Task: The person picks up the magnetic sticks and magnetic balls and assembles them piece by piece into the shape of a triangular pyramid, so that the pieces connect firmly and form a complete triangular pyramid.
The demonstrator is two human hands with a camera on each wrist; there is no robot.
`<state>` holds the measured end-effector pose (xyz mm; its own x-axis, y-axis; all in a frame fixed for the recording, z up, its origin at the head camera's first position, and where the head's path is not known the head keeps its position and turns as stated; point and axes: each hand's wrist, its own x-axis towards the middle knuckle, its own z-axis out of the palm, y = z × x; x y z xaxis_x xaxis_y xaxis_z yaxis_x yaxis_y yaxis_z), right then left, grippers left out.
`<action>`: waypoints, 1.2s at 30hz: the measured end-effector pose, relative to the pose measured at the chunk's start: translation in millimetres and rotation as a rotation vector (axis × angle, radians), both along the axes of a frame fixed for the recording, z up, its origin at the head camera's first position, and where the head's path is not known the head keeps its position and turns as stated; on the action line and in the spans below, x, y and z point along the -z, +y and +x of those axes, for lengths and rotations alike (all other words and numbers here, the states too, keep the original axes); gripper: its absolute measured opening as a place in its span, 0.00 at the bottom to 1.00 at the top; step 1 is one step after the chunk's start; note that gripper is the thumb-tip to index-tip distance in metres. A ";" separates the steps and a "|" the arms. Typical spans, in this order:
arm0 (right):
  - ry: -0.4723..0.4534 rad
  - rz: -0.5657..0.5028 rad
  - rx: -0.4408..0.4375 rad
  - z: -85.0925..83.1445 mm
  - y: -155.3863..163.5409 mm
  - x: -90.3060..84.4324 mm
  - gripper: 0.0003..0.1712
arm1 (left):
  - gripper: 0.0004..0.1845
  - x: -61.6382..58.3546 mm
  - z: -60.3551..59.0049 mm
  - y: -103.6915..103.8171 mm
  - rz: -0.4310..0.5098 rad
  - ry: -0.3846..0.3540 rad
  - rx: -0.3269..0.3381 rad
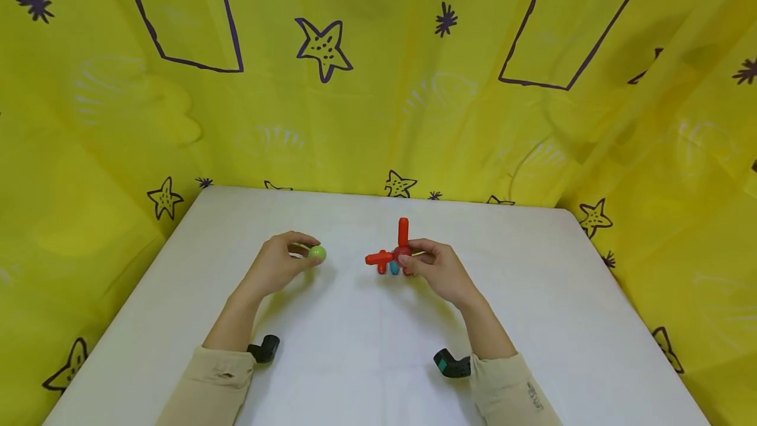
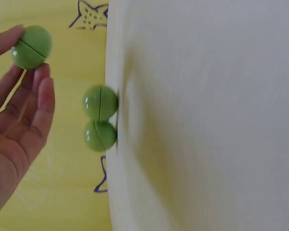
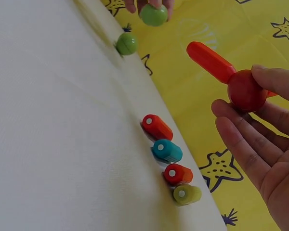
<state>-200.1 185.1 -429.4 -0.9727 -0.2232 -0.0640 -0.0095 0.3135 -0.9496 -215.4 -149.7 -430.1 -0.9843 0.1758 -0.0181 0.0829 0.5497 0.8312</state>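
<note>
My left hand pinches a glossy green ball between thumb and fingertips, above the table. Beyond it, in the left wrist view, two more green balls rest against each other on the table. With thumb and fingers my right hand grips a red ball. Red rods join this ball: one red rod points away from me, another red rod points left. Below, on the table, lie a blue rod, two red rods and a yellow rod, side by side with pale round spots on their ends.
A white cloth covers the table. Yellow curtains with dark drawn stars enclose its back and sides. Dark camera mounts, a left mount and a right mount, stick out inward at the wrists.
</note>
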 end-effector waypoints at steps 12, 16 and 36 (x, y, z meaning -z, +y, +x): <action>-0.068 -0.107 0.050 5.7 -5.5 19.6 0.23 | 0.17 13.5 12.4 42.8 0.299 -0.080 0.066; -0.062 -0.141 0.040 5.1 -8.7 21.3 0.23 | 0.17 16.2 11.9 46.4 0.332 -0.104 0.067; -0.030 -0.154 -0.009 7.0 -8.3 10.3 0.22 | 0.19 17.5 11.3 45.8 0.422 -0.152 0.106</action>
